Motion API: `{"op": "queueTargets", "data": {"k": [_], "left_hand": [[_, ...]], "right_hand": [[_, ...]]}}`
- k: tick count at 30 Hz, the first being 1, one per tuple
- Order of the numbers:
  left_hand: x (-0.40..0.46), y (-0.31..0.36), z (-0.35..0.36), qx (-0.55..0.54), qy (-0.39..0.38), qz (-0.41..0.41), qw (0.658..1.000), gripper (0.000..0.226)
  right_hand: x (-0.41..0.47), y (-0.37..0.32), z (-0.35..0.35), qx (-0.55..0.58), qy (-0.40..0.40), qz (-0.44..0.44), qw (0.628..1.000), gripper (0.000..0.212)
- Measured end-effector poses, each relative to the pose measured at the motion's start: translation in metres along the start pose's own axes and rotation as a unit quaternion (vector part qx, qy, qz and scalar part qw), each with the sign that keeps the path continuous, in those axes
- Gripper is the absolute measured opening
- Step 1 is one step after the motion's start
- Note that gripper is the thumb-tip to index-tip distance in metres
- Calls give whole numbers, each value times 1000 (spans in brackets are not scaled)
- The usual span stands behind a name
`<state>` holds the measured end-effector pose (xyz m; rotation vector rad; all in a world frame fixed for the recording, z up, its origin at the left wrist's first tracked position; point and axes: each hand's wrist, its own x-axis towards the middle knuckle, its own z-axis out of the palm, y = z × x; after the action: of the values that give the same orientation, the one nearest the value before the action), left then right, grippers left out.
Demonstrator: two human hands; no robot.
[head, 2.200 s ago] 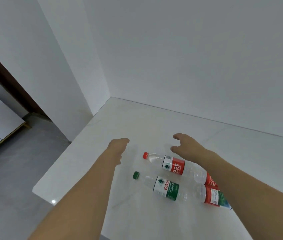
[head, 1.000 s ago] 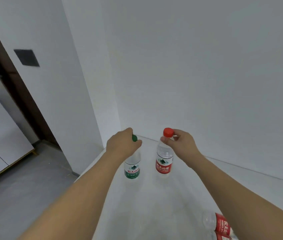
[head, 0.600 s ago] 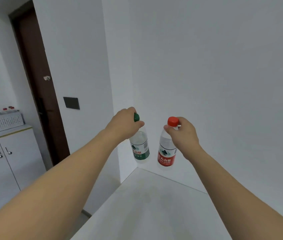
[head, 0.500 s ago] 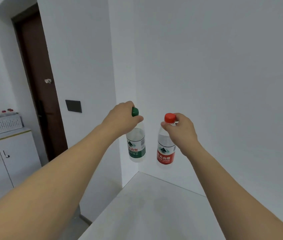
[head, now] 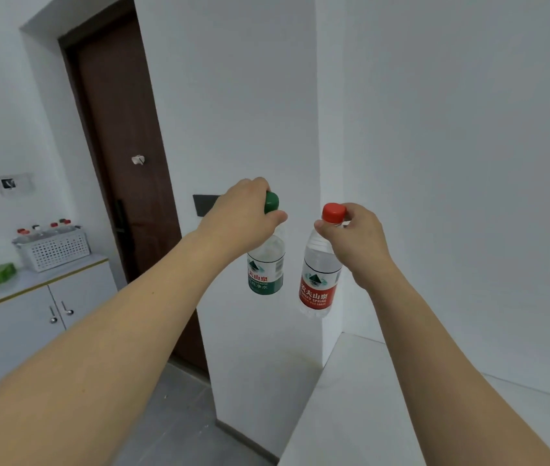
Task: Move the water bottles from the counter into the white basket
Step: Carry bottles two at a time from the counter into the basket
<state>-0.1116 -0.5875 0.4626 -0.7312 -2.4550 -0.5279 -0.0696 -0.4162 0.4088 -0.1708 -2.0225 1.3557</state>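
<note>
Two bottles are off the bench [head: 384,398] and in the air, each hanging upright by its neck. The left hand [head: 240,216] has its fingers clenched under the cap of the green-label bottle [head: 265,264]; the right hand [head: 356,237] pinches the red-label bottle [head: 319,280] just below its cap. The white basket [head: 53,250] sits on a cabinet [head: 31,317] well to the left of the hands, with several capped bottles already in it. The carry across and the drop remain; whether more bottles wait on the bench is out of view.

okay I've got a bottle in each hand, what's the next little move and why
Probably carry both toward the white basket on the cabinet at left: the left hand grips the green-capped bottle, the right hand the red-capped bottle, both already off the counter.
</note>
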Motion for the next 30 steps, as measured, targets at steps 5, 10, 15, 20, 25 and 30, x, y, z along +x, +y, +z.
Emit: {"op": "queueTargets", "data": {"k": [5, 10, 15, 20, 25, 30], "left_hand": [[1, -100, 7, -4, 1, -26, 1000, 34], [21, -204, 27, -9, -6, -38, 999, 28], [64, -300, 29, 6, -17, -53, 998, 27], [105, -394, 20, 35, -46, -57, 997, 30], [126, -498, 14, 47, -29, -75, 996, 31], [142, -606, -5, 39, -31, -93, 994, 30]], "right_hand": [[8, -4, 87, 2, -29, 4, 1000, 17], [37, 9, 186, 20, -72, -1, 997, 20], [86, 17, 287, 58, -89, -3, 994, 19], [127, -1, 392, 63, -105, -30, 992, 31], [156, -19, 497, 70, -119, -43, 990, 19], [175, -41, 607, 63, -129, -77, 987, 18]]}}
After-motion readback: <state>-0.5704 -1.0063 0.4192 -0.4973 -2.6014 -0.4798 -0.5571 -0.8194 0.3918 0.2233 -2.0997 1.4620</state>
